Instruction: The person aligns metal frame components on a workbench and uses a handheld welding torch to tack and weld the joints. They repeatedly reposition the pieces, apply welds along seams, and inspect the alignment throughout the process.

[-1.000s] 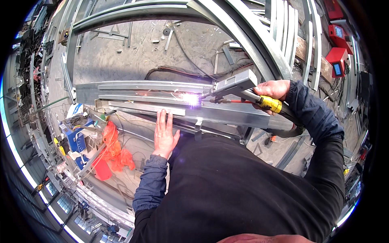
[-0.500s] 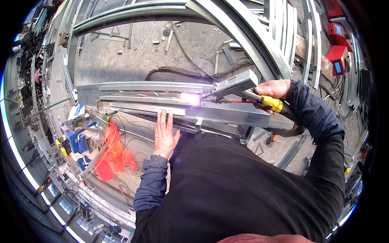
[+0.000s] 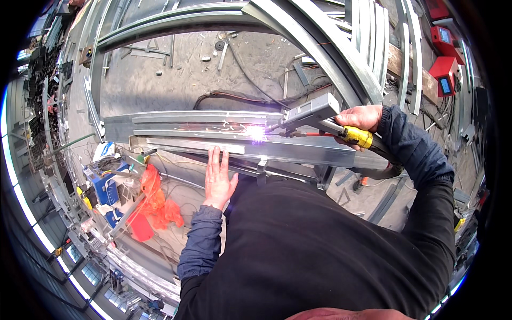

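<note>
Wrapped round a welding torch (image 3: 312, 113) with a grey head and a yellow collar is my right hand (image 3: 361, 121). A thin rod or wire beside a red lead meets the metal below the torch head, where a bright white-violet glow and sparks shine. The work is a long grey steel beam (image 3: 330, 154) with thinner metal bars (image 3: 202, 118) lying along it. My left hand (image 3: 218, 178) is open, its fingers stretched out, with the fingertips on the near metal bar (image 3: 176, 145). A thick dark cable runs from the torch under my right forearm.
Curved steel sections (image 3: 320, 48) arch across the far side. Red machines with screens (image 3: 445, 74) stand at the far right. Cables (image 3: 240, 96) lie on the floor beyond the beam. At the left are a blue machine (image 3: 104, 188) and orange cloth (image 3: 154, 197).
The bright glow stays at the torch tip, with sparks now streaking further left. The beam and background sit slightly to the right in the picture; both hands keep their places.
</note>
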